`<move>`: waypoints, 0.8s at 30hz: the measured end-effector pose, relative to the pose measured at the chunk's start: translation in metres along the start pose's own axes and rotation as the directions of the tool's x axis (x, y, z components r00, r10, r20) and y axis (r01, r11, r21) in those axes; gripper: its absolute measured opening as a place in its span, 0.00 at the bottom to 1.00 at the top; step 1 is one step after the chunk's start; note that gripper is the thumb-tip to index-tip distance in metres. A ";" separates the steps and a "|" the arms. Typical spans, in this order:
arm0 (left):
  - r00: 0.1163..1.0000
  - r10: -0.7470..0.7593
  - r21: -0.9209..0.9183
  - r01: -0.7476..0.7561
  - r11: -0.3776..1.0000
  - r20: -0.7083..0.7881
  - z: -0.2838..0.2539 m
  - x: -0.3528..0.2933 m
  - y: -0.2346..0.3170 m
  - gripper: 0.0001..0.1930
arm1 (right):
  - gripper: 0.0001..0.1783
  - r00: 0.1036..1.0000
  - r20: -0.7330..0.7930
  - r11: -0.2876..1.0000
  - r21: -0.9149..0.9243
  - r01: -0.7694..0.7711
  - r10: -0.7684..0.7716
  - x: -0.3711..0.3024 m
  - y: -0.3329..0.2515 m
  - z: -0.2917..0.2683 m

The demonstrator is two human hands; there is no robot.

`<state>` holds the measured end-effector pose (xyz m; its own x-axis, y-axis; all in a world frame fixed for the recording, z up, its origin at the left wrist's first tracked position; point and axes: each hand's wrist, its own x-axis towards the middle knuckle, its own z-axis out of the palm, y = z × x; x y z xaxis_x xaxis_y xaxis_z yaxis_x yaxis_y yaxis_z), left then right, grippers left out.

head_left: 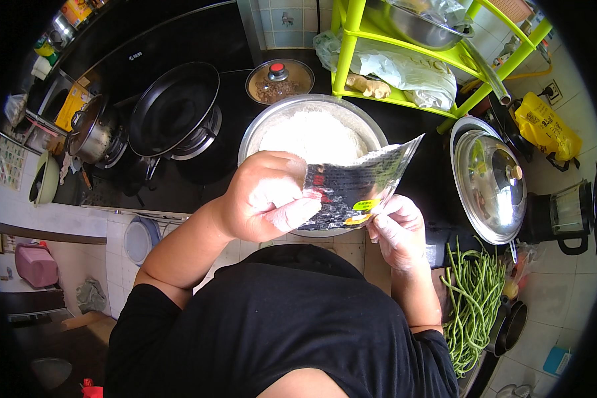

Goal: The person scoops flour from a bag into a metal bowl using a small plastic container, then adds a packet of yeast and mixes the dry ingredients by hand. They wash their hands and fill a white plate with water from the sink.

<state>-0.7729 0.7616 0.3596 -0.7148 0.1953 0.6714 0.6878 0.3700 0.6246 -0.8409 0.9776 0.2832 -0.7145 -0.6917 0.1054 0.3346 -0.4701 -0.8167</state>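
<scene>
Both of my hands hold a black packet with a shiny clear upper edge and small green and yellow labels. Its left side is pinched by my left hand, while my right hand grips the lower right corner. White powder dusts my fingers and the packet. Just beyond it stands a large metal bowl heaped with white flour; the packet hides the bowl's near right part. I cannot tell whether the packet is torn open.
Left of the bowl, a black frying pan rests on the stove beside a lidded pot. Behind stands a glass-lidded dish. A green rack, a steel lid, a blender and long green beans are at right.
</scene>
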 end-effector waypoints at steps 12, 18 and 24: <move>0.993 -0.036 -0.004 0.035 0.999 -0.112 0.007 -0.009 -0.007 0.06 | 0.02 1.000 -0.002 1.000 -0.003 0.009 -0.009 -0.001 0.000 0.001; 0.992 -0.123 -0.037 0.123 0.992 -0.005 0.004 -0.005 -0.011 0.07 | 0.02 0.999 -0.034 0.999 -0.046 -0.014 0.013 0.003 0.002 -0.003; 0.749 -0.660 0.124 0.650 0.750 0.059 0.013 -0.017 -0.038 0.13 | 0.04 0.969 -0.195 0.987 -0.028 -0.159 0.151 0.016 0.021 -0.023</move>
<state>-0.7889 0.7556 0.3196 -0.9967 -0.0442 0.0674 0.0350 0.5166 0.8555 -0.8599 0.9691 0.2546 -0.7617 -0.6345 -0.1316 0.4266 -0.3380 -0.8389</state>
